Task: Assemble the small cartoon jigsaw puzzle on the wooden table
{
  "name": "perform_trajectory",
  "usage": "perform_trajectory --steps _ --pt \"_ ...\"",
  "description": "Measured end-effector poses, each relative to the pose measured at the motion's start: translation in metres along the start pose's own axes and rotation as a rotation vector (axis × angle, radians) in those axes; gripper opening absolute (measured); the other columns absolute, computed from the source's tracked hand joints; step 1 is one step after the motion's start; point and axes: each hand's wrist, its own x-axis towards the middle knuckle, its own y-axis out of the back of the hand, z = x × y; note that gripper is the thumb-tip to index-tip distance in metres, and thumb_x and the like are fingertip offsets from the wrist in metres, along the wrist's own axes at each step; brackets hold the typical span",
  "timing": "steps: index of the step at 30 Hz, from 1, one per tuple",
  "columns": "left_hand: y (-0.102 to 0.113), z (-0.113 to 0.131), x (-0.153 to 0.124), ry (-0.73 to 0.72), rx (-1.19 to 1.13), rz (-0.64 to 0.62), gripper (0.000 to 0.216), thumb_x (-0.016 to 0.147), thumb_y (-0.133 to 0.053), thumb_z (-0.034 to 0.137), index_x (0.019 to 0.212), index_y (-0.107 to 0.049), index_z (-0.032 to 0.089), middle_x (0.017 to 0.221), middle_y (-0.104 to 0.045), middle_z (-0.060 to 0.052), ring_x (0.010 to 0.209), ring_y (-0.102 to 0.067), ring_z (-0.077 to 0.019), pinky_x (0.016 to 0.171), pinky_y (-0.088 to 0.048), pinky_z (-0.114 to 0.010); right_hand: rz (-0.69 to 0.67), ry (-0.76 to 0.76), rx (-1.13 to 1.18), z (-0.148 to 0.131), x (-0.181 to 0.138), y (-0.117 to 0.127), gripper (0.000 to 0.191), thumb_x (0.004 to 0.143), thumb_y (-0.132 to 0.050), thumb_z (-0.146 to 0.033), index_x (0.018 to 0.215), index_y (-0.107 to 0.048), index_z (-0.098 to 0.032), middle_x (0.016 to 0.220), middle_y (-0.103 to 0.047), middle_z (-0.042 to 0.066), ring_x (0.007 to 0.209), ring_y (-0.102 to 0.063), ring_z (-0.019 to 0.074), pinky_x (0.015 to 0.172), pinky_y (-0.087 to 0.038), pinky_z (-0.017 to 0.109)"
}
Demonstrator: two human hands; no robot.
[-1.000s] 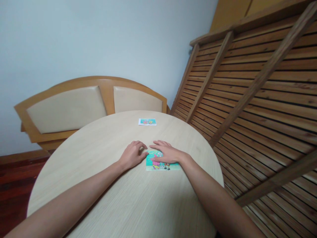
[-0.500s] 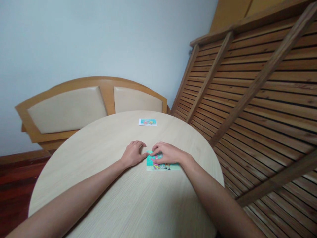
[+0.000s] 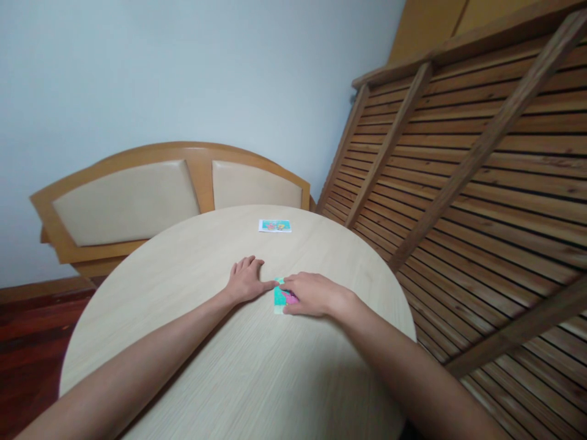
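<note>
A small teal cartoon picture card (image 3: 279, 297) lies flat on the round pale wooden table (image 3: 206, 342). My right hand (image 3: 314, 294) rests on top of it with fingers curled, covering most of it; only its left strip shows. My left hand (image 3: 246, 280) lies flat on the table just left of the card, fingers stretched forward, thumb tip touching the card's upper left corner. A second, similar card (image 3: 274, 225) lies alone near the table's far edge.
Behind the table stands a curved wooden bench back with beige padded panels (image 3: 128, 198). A slatted wooden frame (image 3: 458, 177) leans along the right side, close to the table's rim. Dark red floor (image 3: 27, 324) shows at the left.
My right hand slid left and down over the teal card, hiding most of it. My left hand's fingers went from curled to stretched out flat.
</note>
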Motion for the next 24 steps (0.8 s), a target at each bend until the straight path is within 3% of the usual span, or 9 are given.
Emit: perform_trajectory --steps 3,9,15,20,24 --pt "0.001 0.002 -0.005 -0.042 0.011 0.037 0.072 0.081 -0.059 0.07 0.132 -0.054 0.019 0.148 -0.045 -0.018 0.14 -0.036 -0.0352 0.114 -0.025 -0.051 -0.028 -0.026 -0.011 -0.003 -0.005 -0.009 0.046 0.092 -0.056 -0.043 0.129 -0.062 -0.016 0.131 -0.063 0.016 0.116 -0.061 0.0337 0.094 -0.05 0.042" --pt "0.005 0.009 -0.008 -0.039 -0.038 0.064 0.052 0.096 -0.042 0.056 0.129 -0.055 0.017 0.143 -0.052 -0.015 0.136 -0.041 -0.0324 0.112 -0.028 -0.052 0.135 -0.231 -0.026 -0.022 -0.03 -0.042 0.048 0.1 -0.039 -0.034 0.144 -0.049 -0.017 0.153 -0.043 0.017 0.141 -0.038 0.0355 0.111 -0.039 0.053" --pt "0.005 0.008 -0.007 -0.044 0.035 0.036 0.049 0.099 -0.036 0.05 0.13 -0.055 0.017 0.147 -0.049 -0.014 0.14 -0.038 -0.033 0.114 -0.027 -0.052 0.095 -0.349 0.089 -0.036 -0.045 -0.062 0.073 0.093 -0.041 -0.063 0.155 -0.033 -0.024 0.163 -0.021 0.014 0.148 -0.017 0.0452 0.114 -0.016 0.072" --pt "0.001 -0.001 -0.002 -0.153 0.085 0.08 0.038 0.098 -0.042 0.042 0.124 -0.06 0.02 0.14 -0.056 -0.012 0.133 -0.047 -0.0264 0.114 -0.03 -0.043 0.017 -0.461 0.166 0.003 -0.017 -0.059 0.086 0.091 -0.027 -0.074 0.159 -0.015 -0.023 0.166 -0.004 0.013 0.151 0.001 0.0433 0.113 -0.001 0.074" --pt "-0.001 -0.004 -0.002 -0.164 0.1 0.086 0.041 0.098 -0.041 0.043 0.126 -0.059 0.018 0.142 -0.054 -0.014 0.134 -0.044 -0.0281 0.114 -0.03 -0.045 0.01 -0.548 0.193 0.049 0.015 -0.051 0.085 0.091 -0.023 -0.077 0.159 -0.014 -0.027 0.167 0.0 0.009 0.152 0.004 0.0395 0.112 0.003 0.074"
